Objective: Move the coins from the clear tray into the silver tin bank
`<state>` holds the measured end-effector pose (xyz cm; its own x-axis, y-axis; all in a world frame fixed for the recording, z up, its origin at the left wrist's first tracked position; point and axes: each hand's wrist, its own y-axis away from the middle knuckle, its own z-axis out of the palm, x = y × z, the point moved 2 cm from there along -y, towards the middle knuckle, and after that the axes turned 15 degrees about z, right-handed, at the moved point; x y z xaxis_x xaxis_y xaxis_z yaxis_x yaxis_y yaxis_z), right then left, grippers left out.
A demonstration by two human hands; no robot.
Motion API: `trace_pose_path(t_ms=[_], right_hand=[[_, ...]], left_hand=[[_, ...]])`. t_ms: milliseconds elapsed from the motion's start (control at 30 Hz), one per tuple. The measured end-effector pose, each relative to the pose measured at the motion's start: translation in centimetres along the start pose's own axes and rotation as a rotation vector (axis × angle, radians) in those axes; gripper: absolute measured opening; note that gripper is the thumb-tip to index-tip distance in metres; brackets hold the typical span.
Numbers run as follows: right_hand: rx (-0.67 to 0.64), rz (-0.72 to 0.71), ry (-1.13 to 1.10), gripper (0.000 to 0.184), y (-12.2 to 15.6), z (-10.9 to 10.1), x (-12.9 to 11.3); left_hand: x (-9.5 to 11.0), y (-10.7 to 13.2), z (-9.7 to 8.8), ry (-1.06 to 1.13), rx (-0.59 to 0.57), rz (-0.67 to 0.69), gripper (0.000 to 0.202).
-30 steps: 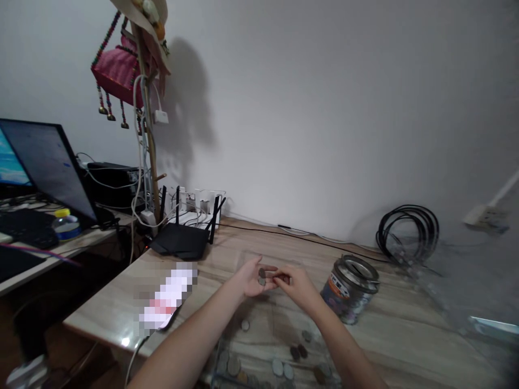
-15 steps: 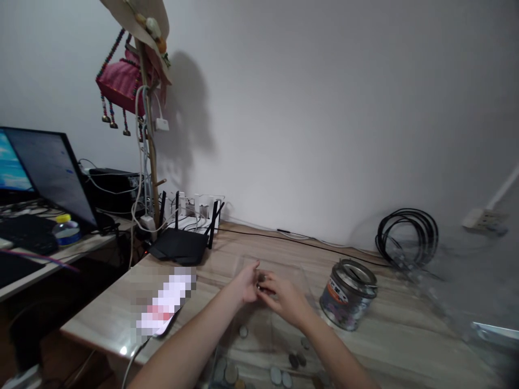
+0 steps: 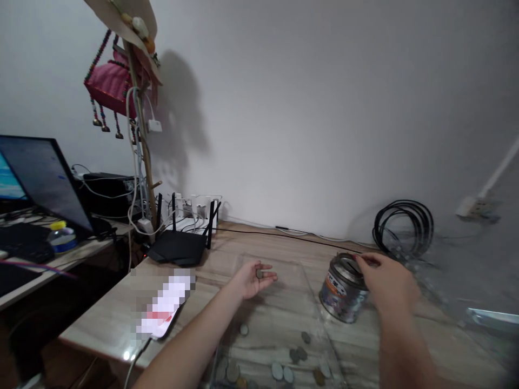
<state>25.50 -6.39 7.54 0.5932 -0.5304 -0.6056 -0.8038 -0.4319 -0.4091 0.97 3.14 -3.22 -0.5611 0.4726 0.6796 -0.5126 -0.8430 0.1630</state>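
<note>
A coin point(image 3: 259, 274) rests on the fingers of my left hand point(image 3: 252, 282), which is turned palm up with its fingers partly spread, above a clear plastic tray point(image 3: 239, 302). To the right stands a round metal tin point(image 3: 344, 296) with a printed side and a slot in its lid. At the tin's top, my right hand point(image 3: 387, 278) has thumb and fingers pinched together over the slot; whatever they hold is hidden. Several loose coins lie in the tray, among them a silver coin point(image 3: 277, 371), a dark coin point(image 3: 306, 337) and a lone coin point(image 3: 244, 329).
A phone point(image 3: 166, 308) with a blurred screen and a cable lies at the left. Behind it sits a black router point(image 3: 178, 247). Coiled black cable point(image 3: 403, 227) leans against the wall at the back right. Further left, a monitor point(image 3: 44, 178) and a bottle point(image 3: 61, 237) occupy another desk.
My right hand has left my left hand and moved right to the tin's lid. My left hand has stayed over the tray, its coin now uncovered. The view has shifted slightly.
</note>
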Motion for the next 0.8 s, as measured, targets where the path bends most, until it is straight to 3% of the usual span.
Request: trace_pose_path(t_ms=[100,367,567,700,733,800], right_hand=[[-0.091,0.141,0.107,0.022,-1.1,0.1,1.2],[-0.008,-0.053,0.067,0.024,-1.5,2.1,2.1],[-0.066,-0.006,0.196,0.032,-0.9,1.7,2.0],[0.121,-0.201,-0.064,0.038,1.2,1.5,0.2],[0.101,-0.28,-0.164,0.037,2.1,1.8,-0.5],[-0.092,-0.454,-0.281,0.034,4.4,2.9,-2.1]], left_hand=[[0.0,0.1,0.2,-0.047,0.033,0.005,0.027],[0.0,-0.1,0.1,-0.065,0.044,0.02,0.024],[0.2,0.1,0.1,-0.026,-0.015,-0.011,0.041],[0.2,0.3,0.2,0.063,-0.191,-0.04,0.052],[0.2,0.3,0.3,0.082,-0.229,-0.045,0.054],[0.1,0.4,0.5,0.103,-0.288,-0.055,0.056]])
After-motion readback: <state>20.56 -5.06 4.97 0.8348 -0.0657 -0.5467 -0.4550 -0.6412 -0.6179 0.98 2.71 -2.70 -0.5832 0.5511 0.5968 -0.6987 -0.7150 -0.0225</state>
